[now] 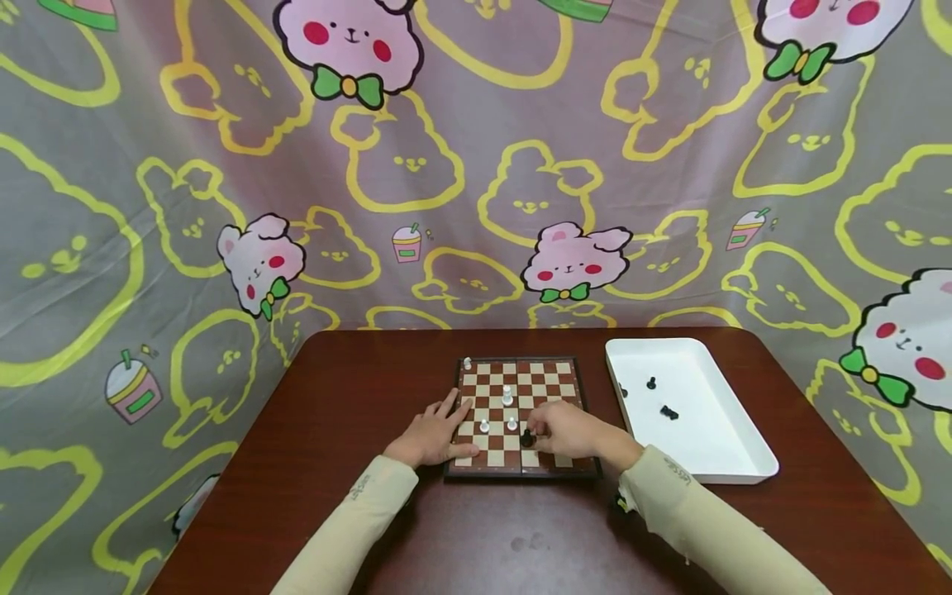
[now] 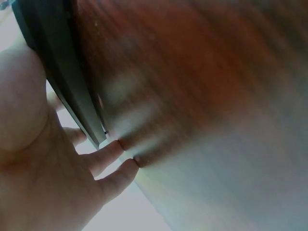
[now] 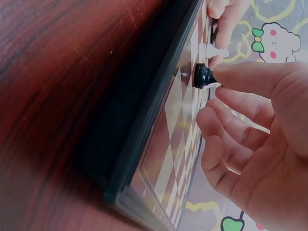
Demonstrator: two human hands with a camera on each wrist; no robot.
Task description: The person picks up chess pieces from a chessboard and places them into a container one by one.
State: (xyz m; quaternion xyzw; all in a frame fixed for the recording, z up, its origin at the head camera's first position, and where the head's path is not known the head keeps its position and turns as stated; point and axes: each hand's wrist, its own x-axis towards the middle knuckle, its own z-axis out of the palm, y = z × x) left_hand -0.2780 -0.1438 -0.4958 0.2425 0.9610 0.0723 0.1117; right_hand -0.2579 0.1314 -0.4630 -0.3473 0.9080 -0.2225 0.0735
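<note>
A brown-and-cream chessboard (image 1: 546, 464) with a dark rim lies on the table. My right hand (image 1: 568, 430) pinches a black chess piece (image 3: 201, 76) between thumb and index finger, its base right at the board's squares. My left hand (image 1: 431, 434) rests with spread fingers along the board's left edge; in the left wrist view two fingertips (image 2: 130, 166) touch the tabletop beside the rim. Two short white pieces (image 1: 484, 426) stand near the black one. A taller white piece (image 1: 507, 395) stands mid-board, and another small white piece (image 1: 467, 363) is at the far left corner.
Right of the board is a white tray (image 1: 714, 446) with several black pieces (image 1: 669, 412) lying or standing in it. The reddish-brown table (image 1: 357, 372) reaches back to a patterned cloth (image 1: 461, 173) hanging behind and at both sides.
</note>
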